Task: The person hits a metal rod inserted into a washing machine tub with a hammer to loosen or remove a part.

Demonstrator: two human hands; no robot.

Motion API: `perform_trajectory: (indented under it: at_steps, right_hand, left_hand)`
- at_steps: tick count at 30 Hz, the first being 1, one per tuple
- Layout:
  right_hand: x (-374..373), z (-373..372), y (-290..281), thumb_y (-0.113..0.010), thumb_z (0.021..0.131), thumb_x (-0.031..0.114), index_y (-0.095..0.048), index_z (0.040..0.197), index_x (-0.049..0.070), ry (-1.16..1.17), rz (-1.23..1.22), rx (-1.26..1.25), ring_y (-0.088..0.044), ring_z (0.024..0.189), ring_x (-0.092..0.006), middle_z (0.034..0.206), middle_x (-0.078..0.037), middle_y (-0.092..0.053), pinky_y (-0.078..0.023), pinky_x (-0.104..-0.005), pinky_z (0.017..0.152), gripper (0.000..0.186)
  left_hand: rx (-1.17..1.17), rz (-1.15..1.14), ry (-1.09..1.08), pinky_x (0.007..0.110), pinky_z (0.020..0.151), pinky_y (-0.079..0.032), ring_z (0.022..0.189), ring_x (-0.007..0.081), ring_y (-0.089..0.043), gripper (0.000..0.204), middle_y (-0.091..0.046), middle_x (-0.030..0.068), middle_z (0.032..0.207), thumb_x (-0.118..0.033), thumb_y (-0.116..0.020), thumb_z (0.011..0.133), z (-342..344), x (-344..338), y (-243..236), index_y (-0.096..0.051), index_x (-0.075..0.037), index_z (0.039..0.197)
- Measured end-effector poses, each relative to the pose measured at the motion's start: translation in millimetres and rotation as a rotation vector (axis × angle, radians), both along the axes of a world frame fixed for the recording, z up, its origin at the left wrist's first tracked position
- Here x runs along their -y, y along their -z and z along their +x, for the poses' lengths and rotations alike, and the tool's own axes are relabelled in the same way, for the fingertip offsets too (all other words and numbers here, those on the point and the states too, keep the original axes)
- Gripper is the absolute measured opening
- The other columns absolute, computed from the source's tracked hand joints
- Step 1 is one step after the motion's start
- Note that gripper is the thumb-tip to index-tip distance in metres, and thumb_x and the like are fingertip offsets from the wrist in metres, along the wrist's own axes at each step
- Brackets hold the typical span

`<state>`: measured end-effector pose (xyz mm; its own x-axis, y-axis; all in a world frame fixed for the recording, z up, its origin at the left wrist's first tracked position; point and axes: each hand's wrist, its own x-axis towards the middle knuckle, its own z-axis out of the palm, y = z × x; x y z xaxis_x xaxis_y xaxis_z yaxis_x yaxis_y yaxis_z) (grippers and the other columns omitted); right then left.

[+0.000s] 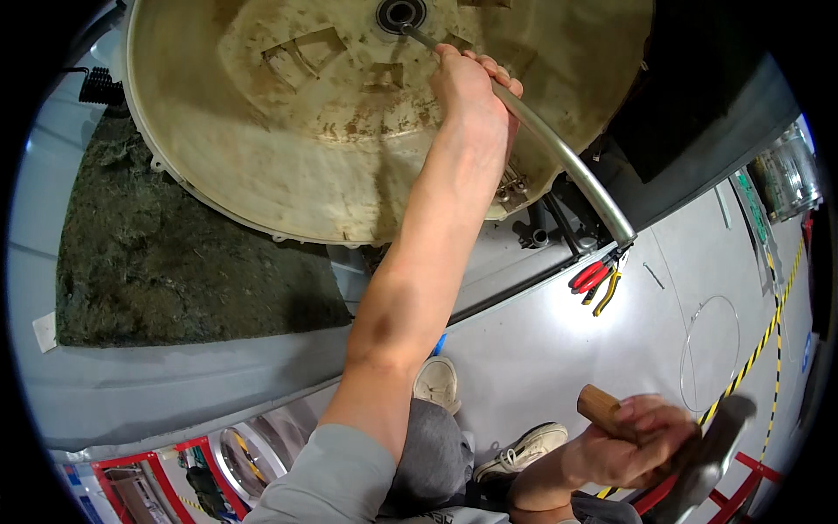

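Observation:
My left hand [476, 83] is wrapped round a long metal bar [567, 157], bent toward its near end. The bar's far tip rests at a dark round bearing [401, 13] in the centre of a large, stained, cream plastic washing machine tub [349, 188]. Its other end sticks out past the tub's right rim. Low on the right, my right hand [633, 441] grips the wooden handle of a hammer [711, 458], whose metal head is smeared by motion. The hammer is well apart from the bar.
Red and yellow-handled pliers [601, 278] lie on the grey floor near the bar's end. A wire loop [710, 349] and yellow-black tape [755, 349] are farther right. A dark, rough mat [175, 253] lies left of the tub; a red-framed rack [166, 480] stands lower left.

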<state>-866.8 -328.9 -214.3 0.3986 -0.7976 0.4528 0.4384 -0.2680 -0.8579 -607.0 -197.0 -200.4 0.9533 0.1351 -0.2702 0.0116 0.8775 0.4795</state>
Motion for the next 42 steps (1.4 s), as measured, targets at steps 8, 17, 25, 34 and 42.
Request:
perform_trajectory:
  at_steps: [8,17,25,34,42]
  right_hand:
    - [-46,37,36,-0.05,0.077,0.003,-0.049,0.081,-0.003,-0.577,0.16,-0.631,-0.047,0.044,-0.0092,0.057,-0.004,-0.05,-0.038,-0.0216,0.04,0.007]
    - [-13,8,6,-0.04,0.084,0.018,-0.043,0.082,0.001,-0.18,0.125,0.017,-0.037,0.035,-0.0113,0.057,-0.006,-0.04,-0.036,-0.0227,0.034,0.017]
    - [-29,38,-6,-0.05,0.074,0.003,-0.047,0.067,-0.001,-0.362,0.327,-0.462,-0.047,0.042,-0.0115,0.052,-0.005,-0.048,-0.037,-0.0232,0.038,0.008]
    - [25,5,7,-0.041,0.081,0.016,-0.047,0.072,0.002,-0.052,-0.531,0.034,-0.037,0.036,-0.0106,0.053,-0.005,-0.043,-0.032,-0.021,0.036,0.018]
    - [7,16,14,-0.051,0.074,0.007,-0.047,0.079,-0.002,-0.236,0.3,-0.095,-0.044,0.042,-0.0112,0.058,-0.007,-0.047,-0.039,-0.0249,0.037,0.011]
  left_hand:
    - [0.056,0.061,-0.013,0.025,0.037,-0.026,0.039,0.0108,-0.031,0.038,-0.032,-0.0025,0.047,-0.041,-0.028,0.088,14,5,2,-0.035,-0.014,0.064]
    - [0.04,0.03,0.009,0.024,0.038,-0.026,0.041,0.0097,-0.029,0.036,-0.033,-0.0021,0.049,-0.034,-0.023,0.09,1,0,6,-0.034,-0.013,0.063]
    - [0.056,0.148,0.012,0.024,0.039,-0.026,0.042,0.0098,-0.028,0.04,-0.031,-0.0025,0.049,-0.036,-0.019,0.091,12,-7,11,-0.033,-0.012,0.062]
    - [0.069,0.05,0.026,0.024,0.038,-0.026,0.041,0.0121,-0.029,0.045,-0.033,0.0,0.05,-0.04,-0.015,0.09,15,5,3,-0.033,-0.008,0.065]
    - [0.017,0.185,-0.048,0.024,0.036,-0.022,0.039,0.0107,-0.025,0.044,-0.028,-0.0029,0.046,-0.044,-0.021,0.089,2,16,9,-0.033,-0.012,0.062]
